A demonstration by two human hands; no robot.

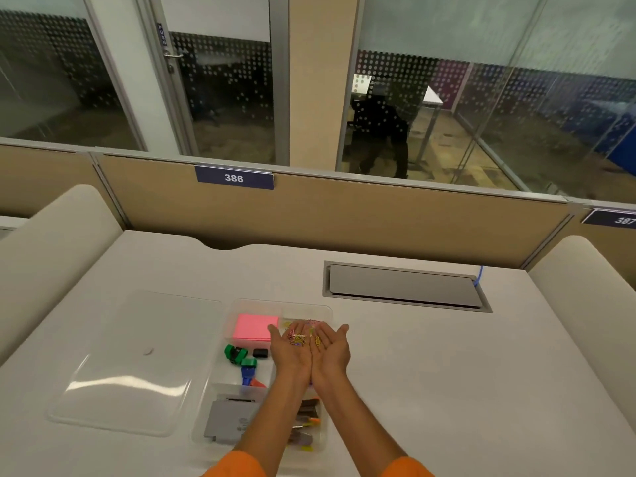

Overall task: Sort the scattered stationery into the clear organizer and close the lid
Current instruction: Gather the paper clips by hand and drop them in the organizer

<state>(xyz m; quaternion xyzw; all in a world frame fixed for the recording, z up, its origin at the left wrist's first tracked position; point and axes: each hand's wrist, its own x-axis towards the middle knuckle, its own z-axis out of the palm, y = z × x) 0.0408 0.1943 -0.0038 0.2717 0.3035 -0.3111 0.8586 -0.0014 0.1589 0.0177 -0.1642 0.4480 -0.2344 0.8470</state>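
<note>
Leftmost, the clear lid (137, 359) is laid flat on the counter (413, 373), just beside the clear organizer (241, 306). Pink sticky notes (256, 327) are seen in its far left compartment, with green clips (235, 354) in the one nearer. Over the organizer's right side, the left hand (292, 352) and right hand (330, 349) are held palm-up, edges touching and fingers relaxed, and coloured paper clips (298, 339) are cradled across both palms.

White desk (447, 373), tan partition (344, 218) tagged 386, dotted glass walls (481, 98) behind, grey cable hatch (402, 285).
</note>
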